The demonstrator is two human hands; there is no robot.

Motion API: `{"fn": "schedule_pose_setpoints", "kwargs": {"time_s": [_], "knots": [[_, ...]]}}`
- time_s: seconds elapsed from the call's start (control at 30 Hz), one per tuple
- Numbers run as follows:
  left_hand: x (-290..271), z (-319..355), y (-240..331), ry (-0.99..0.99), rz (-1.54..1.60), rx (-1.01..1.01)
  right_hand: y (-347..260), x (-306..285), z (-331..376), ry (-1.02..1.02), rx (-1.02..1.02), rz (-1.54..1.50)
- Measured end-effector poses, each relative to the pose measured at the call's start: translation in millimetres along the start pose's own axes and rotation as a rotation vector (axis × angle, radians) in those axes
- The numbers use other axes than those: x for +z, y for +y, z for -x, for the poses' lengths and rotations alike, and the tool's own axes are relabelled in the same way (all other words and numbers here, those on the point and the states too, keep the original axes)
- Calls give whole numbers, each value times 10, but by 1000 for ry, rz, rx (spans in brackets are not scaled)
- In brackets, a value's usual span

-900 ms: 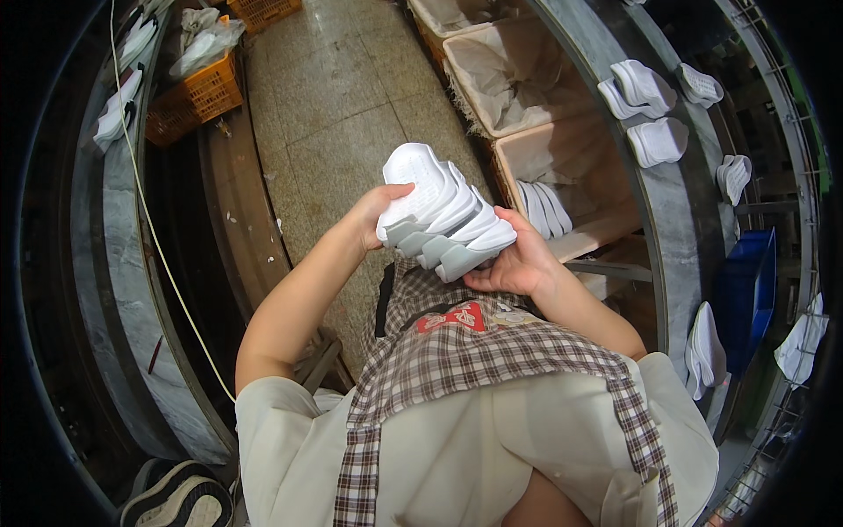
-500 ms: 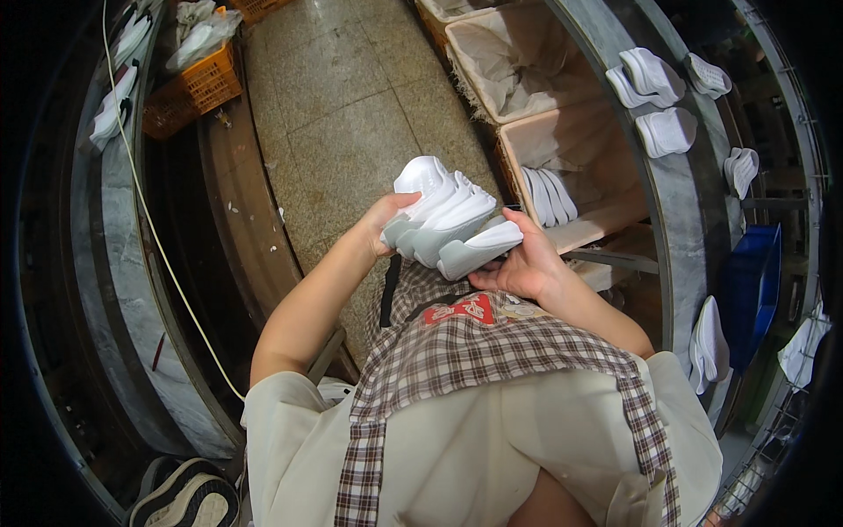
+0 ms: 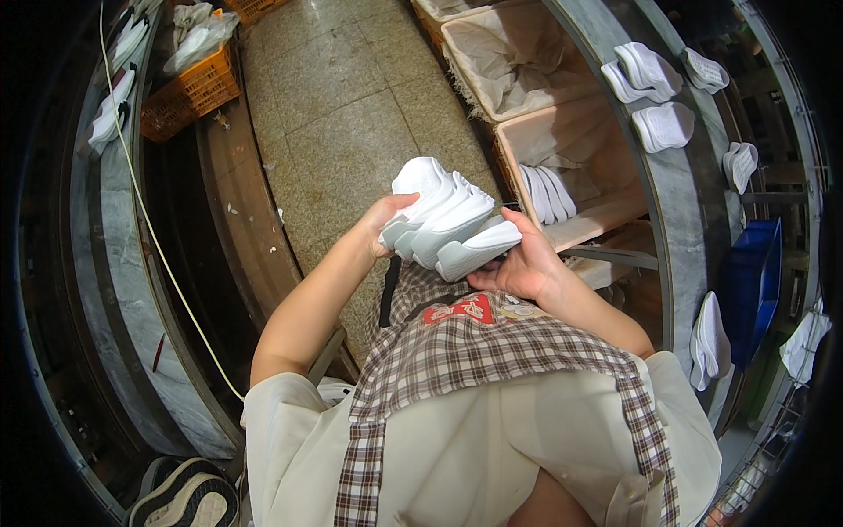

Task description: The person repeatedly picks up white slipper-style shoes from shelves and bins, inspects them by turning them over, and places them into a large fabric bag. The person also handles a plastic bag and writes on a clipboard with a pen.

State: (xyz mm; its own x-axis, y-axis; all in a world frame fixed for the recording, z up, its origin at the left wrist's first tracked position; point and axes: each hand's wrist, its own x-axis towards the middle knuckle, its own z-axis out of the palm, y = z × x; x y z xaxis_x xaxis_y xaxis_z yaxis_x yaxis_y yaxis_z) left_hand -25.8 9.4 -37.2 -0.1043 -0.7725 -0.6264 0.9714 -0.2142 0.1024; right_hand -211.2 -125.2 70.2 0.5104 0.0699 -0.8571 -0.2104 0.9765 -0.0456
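Between both hands, in front of my apron, is a stack of white and pale grey shoe soles (image 3: 442, 211), nested and overlapping. My left hand (image 3: 383, 225) grips the stack's left end, thumb on top. My right hand (image 3: 525, 265) is closed round the right end of the nearest sole (image 3: 479, 249), which sits slightly apart from the others; its fingers are partly hidden underneath. To the right, several similar white soles (image 3: 546, 195) stand side by side in a cloth-lined crate (image 3: 590, 230).
White soles (image 3: 664, 127) lie on the curved line at right, near a blue bin (image 3: 753, 290). A second lined crate (image 3: 479, 66) stands farther off. At left are an orange crate (image 3: 206, 83), a grey bench (image 3: 132, 255) and a hanging pale cord (image 3: 156, 237). Dark-edged soles (image 3: 189, 496) sit lower left.
My hands and the stack stay almost still. The view has shifted very slightly.
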Motion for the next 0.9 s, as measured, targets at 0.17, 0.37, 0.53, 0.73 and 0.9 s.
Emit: {"fn": "schedule_pose_setpoints", "kwargs": {"time_s": [0.17, 0.37, 0.53, 0.73, 0.9], "knots": [[-15, -4, -27, -9, 7, 3, 15, -24, 12, 5, 5, 2], [131, 67, -41, 64, 20, 12, -3, -43, 28, 2, 42, 0], [475, 262, 48, 122, -113, 121, -227, 21, 54, -72, 111, 155], [945, 562, 155, 149, -231, 402, -518, 213, 116, -326, 9, 337], [1056, 747, 143, 103, -287, 627, -517, 388, 173, -385, -300, 553]]}}
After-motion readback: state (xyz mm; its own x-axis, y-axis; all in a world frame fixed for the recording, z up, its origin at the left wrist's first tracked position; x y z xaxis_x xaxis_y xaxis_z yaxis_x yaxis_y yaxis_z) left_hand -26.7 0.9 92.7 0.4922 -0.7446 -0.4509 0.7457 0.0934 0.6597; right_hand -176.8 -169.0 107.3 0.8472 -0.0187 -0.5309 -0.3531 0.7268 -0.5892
